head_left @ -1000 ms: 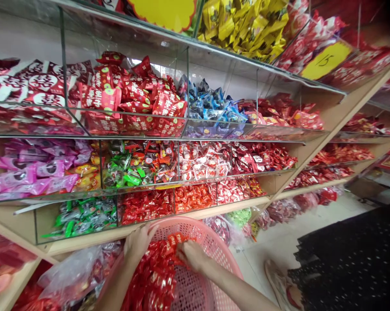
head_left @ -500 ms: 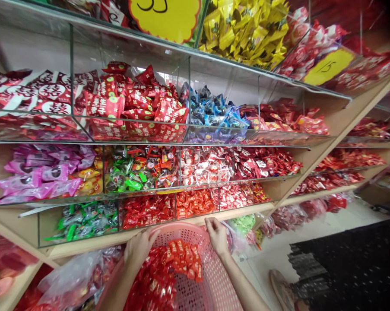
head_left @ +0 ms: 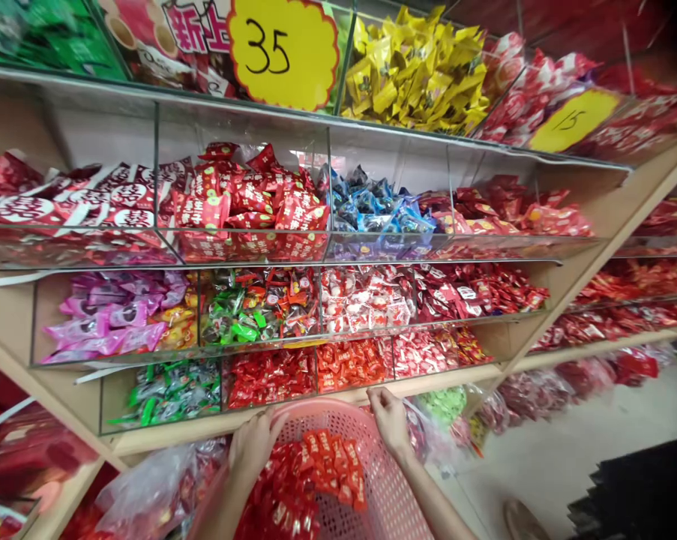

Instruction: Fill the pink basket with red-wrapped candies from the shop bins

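Pink basket (head_left: 386, 491), one, before candy shelf (head_left: 439, 381); red packets (head_left: 332, 461) inside, heaped leftward. Left hand (head_left: 251, 446): closed on rim (head_left: 321, 407). Right hand (head_left: 390, 424): curled at opposite side, grip unclear. Handling: steady both sides, rim level, lest packets slide

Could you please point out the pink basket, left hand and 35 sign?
Pink basket (head_left: 387, 487): head view, inner wall.
Left hand (head_left: 252, 444): head view, its back.
35 sign (head_left: 285, 54): head view, its middle.

Light wooden shelving (head_left: 175, 432) with clear dividers (head_left: 330, 176) rises beside a pale floor (head_left: 585, 435).
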A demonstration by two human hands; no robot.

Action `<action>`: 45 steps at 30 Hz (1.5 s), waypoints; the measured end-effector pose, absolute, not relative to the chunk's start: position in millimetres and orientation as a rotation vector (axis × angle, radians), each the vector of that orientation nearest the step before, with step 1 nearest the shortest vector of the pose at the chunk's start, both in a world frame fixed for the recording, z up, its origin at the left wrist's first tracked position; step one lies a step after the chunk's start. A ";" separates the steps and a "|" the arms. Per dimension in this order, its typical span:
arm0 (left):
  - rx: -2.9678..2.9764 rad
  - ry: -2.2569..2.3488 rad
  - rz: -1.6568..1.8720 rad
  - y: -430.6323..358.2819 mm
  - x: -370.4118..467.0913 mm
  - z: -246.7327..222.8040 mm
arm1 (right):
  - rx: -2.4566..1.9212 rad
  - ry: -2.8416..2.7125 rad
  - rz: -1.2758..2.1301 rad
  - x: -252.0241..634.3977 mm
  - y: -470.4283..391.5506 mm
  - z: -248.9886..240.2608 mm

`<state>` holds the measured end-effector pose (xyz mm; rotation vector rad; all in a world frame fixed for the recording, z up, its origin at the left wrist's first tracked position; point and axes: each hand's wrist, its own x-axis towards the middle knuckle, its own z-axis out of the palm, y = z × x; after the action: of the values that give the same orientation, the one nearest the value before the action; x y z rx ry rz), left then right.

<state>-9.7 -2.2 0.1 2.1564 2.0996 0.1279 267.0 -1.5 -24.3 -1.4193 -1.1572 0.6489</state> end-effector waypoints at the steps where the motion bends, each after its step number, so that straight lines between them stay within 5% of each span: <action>1: 2.156 2.101 0.134 -3.1 -10.0 0.1 | -1.420 -1.176 0.649 265.5 0.3 -24.8; 31: 2.030 2.009 0.117 17.6 -19.3 14.0 | -1.235 -1.134 0.939 240.3 45.3 -12.7; 38: 1.856 2.078 0.203 15.1 -24.8 -0.9 | -1.880 -1.462 0.328 281.5 76.7 8.7; 45: 1.880 2.054 0.205 15.4 -23.0 -1.2 | -2.283 -1.623 0.324 262.2 79.8 21.6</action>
<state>-23.0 15.4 -1.2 1.8798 2.0545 0.2047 262.2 79.8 21.6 -2.2830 -1.6230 0.3238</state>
